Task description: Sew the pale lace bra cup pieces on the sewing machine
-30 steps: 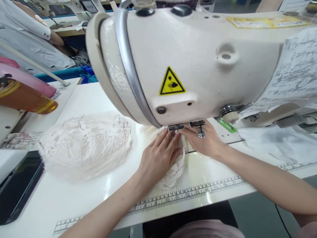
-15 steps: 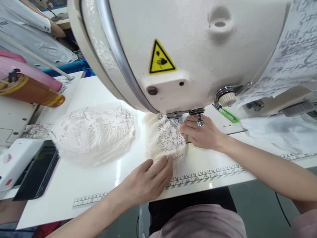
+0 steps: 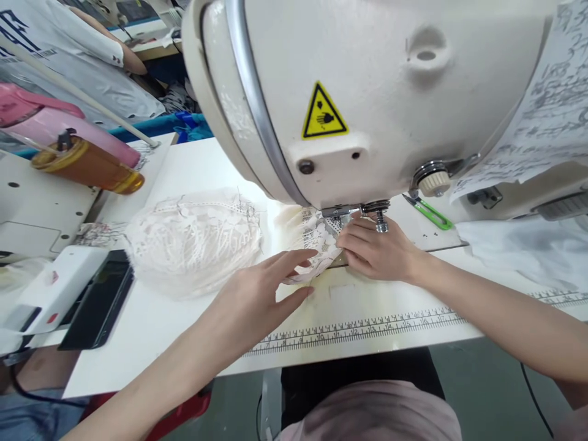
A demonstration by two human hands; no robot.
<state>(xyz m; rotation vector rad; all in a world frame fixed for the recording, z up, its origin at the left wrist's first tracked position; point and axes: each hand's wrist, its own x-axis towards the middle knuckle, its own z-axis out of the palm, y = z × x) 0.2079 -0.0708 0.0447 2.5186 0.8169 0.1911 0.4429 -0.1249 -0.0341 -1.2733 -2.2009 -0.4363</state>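
A piece of cream lace fabric [image 3: 316, 239] with a fringed edge lies under the head of a white sewing machine [image 3: 376, 79]. My right hand [image 3: 379, 248] is closed on the lace's right edge, close beside the presser foot area, its fingertips partly hidden by the machine's parts. My left hand [image 3: 261, 291] reaches to the lace's near edge. Its thumb and fingers stand apart, with the slightly raised edge between them. Left of the machine, a larger bundle of similar cream lace [image 3: 193, 239] rests on the white table [image 3: 184, 343].
A ruler strip [image 3: 367, 329] runs along the table's front. Green thread snips [image 3: 432, 213] and white cloth [image 3: 509, 245] lie right. On the left are a black phone [image 3: 98, 300], a white device [image 3: 68, 288], an amber cup [image 3: 92, 164] and a pink bottle [image 3: 82, 131]. Another person [image 3: 87, 55] is beyond.
My left hand has turned, its thumb and fingers spreading around the lace's near edge, which has lifted and folded. My right hand stays by the presser foot. The camera view has shifted slightly left.
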